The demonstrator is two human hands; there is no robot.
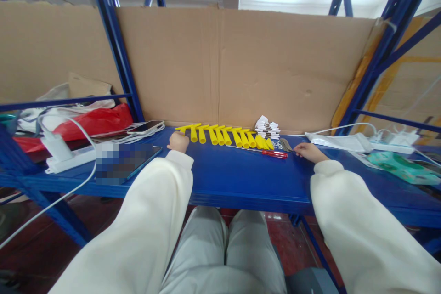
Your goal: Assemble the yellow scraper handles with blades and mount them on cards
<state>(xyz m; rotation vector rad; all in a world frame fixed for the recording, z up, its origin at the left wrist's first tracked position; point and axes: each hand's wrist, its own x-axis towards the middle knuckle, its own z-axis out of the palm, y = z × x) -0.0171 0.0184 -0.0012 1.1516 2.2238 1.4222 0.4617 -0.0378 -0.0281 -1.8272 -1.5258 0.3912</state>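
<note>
Yellow T-shaped plastic pieces [223, 134] lie in a row along the back of the blue metal shelf [234, 179], just in front of the cardboard backing [220, 64]; each has a short crossbar and a tapering, flared stem, smooth and glossy; they look light, stiff and hollow, probably a little slippery, and I judge the crossbar or the narrow neck under it the easiest place to pinch one. The left hand [178, 142] rests on the shelf at the left end of the row, curled loosely into a near fist, touching or almost touching the first piece; whether it has hold of anything I cannot tell. The right hand [308, 151] lies flat and relaxed on the shelf, fingers slightly bent, holding nothing that shows; its fingertips are near a small grey metal part [285, 144] and the red handle of a screwdriver [274, 153], whose thin steel shaft runs left below the yellow row. A stack of small white clips [267, 127] sits just behind the right end of the row; these look light and brittle. Both arms wear soft cream sleeves; a phone [149, 127] and white cables lie off to the left.
</note>
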